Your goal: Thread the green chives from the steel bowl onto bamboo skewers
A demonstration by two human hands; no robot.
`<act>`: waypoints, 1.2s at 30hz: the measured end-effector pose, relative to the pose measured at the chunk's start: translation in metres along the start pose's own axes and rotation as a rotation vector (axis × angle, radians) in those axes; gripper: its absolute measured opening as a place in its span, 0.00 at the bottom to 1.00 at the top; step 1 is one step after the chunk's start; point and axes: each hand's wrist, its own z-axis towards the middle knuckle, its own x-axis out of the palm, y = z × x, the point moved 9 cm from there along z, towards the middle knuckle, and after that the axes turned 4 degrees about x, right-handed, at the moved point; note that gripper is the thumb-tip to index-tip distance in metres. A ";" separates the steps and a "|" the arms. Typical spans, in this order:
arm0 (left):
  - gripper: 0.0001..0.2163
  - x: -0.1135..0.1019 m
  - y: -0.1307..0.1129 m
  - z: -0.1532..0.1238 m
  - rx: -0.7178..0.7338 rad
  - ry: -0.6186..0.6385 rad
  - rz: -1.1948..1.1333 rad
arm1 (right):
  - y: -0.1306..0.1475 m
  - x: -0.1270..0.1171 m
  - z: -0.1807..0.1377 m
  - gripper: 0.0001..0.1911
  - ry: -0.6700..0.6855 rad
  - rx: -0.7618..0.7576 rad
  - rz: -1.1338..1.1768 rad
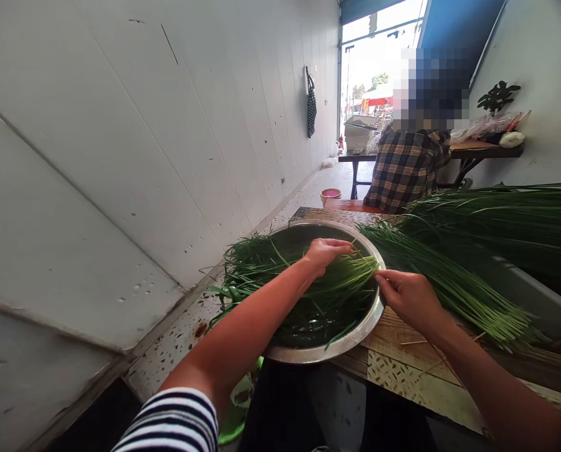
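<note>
A wide steel basin (325,355) holds dark water and green garlic chives (351,282), whose leaves spill over its left rim. My left hand (330,253) reaches over the basin, fingers pinched together on a thin yellowish chive stalk above the bunch. At the right rim my right hand (410,298) is closed, thumb and forefinger pinching at the pale stalk ends. Exactly how many stalks are between those fingertips I cannot tell. To the right, a loose bundle of chives (469,289) lies on the patterned table (398,370), its pale ends toward me.
A larger heap of chives (506,213) lies at the far right by a grey container edge (539,285). Ahead sits a person in a plaid shirt (405,166), back turned. A white wall (191,144) runs along the left. A green-rimmed bin (233,433) stands below the basin.
</note>
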 end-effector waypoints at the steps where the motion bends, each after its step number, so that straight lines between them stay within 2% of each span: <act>1: 0.11 0.000 0.000 0.000 -0.001 0.004 -0.003 | 0.000 0.000 0.000 0.17 0.003 0.001 0.004; 10: 0.11 0.008 -0.002 -0.007 0.032 0.043 0.062 | 0.001 -0.002 -0.001 0.17 -0.013 0.002 0.009; 12: 0.10 0.013 -0.010 -0.012 0.054 0.098 0.152 | 0.002 -0.004 0.000 0.18 -0.031 0.005 0.009; 16: 0.10 0.023 -0.024 -0.021 0.088 0.293 0.347 | 0.001 -0.007 0.002 0.18 -0.076 0.008 0.047; 17: 0.10 0.022 -0.027 -0.020 0.122 0.303 0.410 | 0.001 -0.007 0.002 0.17 -0.082 0.005 0.057; 22: 0.08 -0.003 -0.041 -0.004 0.350 0.050 0.813 | -0.002 -0.006 0.001 0.17 -0.096 -0.007 0.078; 25: 0.07 -0.007 -0.032 0.005 0.352 0.039 0.939 | -0.002 -0.006 0.000 0.17 -0.091 -0.011 0.067; 28: 0.07 -0.022 -0.024 0.011 0.299 -0.038 1.025 | -0.003 -0.005 0.000 0.17 -0.078 -0.001 0.070; 31: 0.08 -0.030 -0.014 0.017 0.259 -0.012 1.044 | -0.003 -0.005 0.001 0.17 -0.069 -0.001 0.078; 36: 0.08 -0.021 -0.016 0.019 0.350 0.044 1.081 | -0.002 -0.005 0.001 0.17 -0.076 -0.008 0.057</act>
